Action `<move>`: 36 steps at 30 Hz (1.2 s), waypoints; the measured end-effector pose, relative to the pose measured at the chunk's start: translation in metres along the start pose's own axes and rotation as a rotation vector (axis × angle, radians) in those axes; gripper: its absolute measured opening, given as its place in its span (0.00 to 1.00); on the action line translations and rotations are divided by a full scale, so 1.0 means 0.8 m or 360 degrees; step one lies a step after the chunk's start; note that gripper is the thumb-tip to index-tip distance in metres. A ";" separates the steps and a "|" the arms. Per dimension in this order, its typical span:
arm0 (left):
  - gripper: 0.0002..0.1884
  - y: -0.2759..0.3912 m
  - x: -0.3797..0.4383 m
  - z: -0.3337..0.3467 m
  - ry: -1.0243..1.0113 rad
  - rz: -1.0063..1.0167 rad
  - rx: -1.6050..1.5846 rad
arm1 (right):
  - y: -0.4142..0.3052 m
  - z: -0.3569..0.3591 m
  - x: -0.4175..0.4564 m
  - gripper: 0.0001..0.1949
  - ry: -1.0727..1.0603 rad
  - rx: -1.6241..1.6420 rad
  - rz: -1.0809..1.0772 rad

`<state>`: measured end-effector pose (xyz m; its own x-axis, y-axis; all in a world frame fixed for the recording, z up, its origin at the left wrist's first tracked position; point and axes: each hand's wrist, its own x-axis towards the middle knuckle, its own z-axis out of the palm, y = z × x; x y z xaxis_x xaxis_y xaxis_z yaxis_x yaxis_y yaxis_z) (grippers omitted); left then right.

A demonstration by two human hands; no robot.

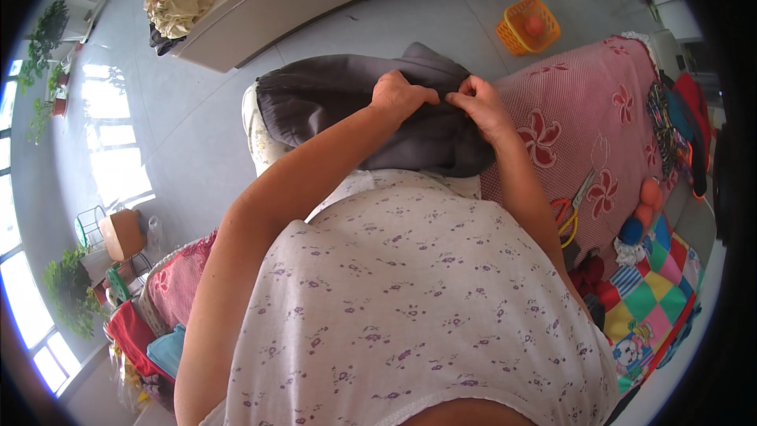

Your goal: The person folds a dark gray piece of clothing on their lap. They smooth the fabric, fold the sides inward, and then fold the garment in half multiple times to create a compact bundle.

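A dark grey cloth garment (331, 92) lies bunched across the person's lap. My left hand (402, 94) rests on its upper middle, fingers curled down into the fabric and thumb pointing right. Just to the right, my right hand (478, 103) pinches the cloth near its right edge between thumb and forefinger. The two thumbs are close together but apart. Whether a needle or thread is between the fingers cannot be seen. Scissors (572, 210) with red and yellow handles lie on the pink patterned cover (556, 112), beside my right forearm.
A patchwork cloth (650, 302), orange balls (650, 192) and a blue ball (631, 231) lie at the right. An orange plastic basket (513, 35) stands on the floor ahead. A low cabinet (295, 0) bears cream cloth (177, 9). Potted plants (71, 290) are at the left.
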<state>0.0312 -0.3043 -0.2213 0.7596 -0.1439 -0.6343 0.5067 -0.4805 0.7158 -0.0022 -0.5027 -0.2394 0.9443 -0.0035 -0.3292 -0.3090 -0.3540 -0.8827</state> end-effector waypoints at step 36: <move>0.16 -0.128 0.016 -0.011 0.0692 0.0948 0.0068 | 0.032 0.000 -0.028 0.19 0.0490 0.0345 -0.0025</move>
<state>-0.0075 -0.2495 -0.3001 0.9985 -0.0390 0.0377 -0.0515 -0.4626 0.8851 -0.0315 -0.5113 -0.2543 0.9288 -0.2922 -0.2280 -0.2799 -0.1499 -0.9482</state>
